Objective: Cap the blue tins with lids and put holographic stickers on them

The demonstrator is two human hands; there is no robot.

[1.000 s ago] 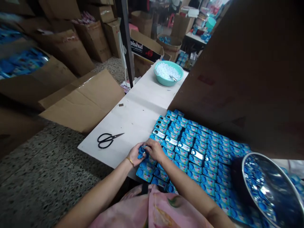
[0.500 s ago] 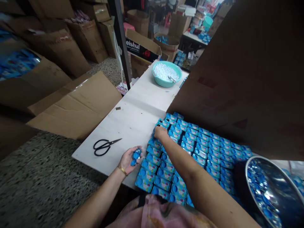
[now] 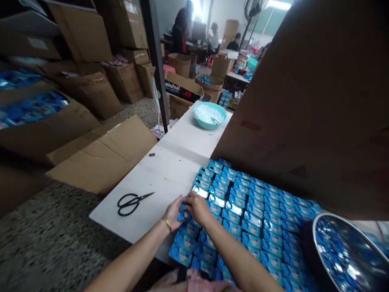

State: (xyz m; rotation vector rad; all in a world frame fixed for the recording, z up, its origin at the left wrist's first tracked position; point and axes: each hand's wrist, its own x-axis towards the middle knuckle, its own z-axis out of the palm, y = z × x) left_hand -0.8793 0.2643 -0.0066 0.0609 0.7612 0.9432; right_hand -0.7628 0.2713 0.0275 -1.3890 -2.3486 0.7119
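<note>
Rows of small blue tins (image 3: pixel 251 217) with round lids cover the right part of the white table. My left hand (image 3: pixel 174 213) is cupped palm up at their left edge and holds several round blue caps (image 3: pixel 181 215). Against it, my right hand (image 3: pixel 197 207) has its fingers bent down onto the caps; whether one is between its fingertips is hidden. A few tins at the far left of the rows show dark round openings. Black scissors (image 3: pixel 132 204) lie on the table left of my hands.
A metal bowl of blue caps (image 3: pixel 337 251) tilts at the right. A turquoise basin (image 3: pixel 207 124) with white pieces stands at the table's far end. A large cardboard sheet (image 3: pixel 291 121) rises behind the tins. Open cartons (image 3: pixel 103 158) stand left; people work in the background.
My right hand has come back from the far-left tins to my left hand, and the two now meet. The view has tilted up, showing people in the background.
</note>
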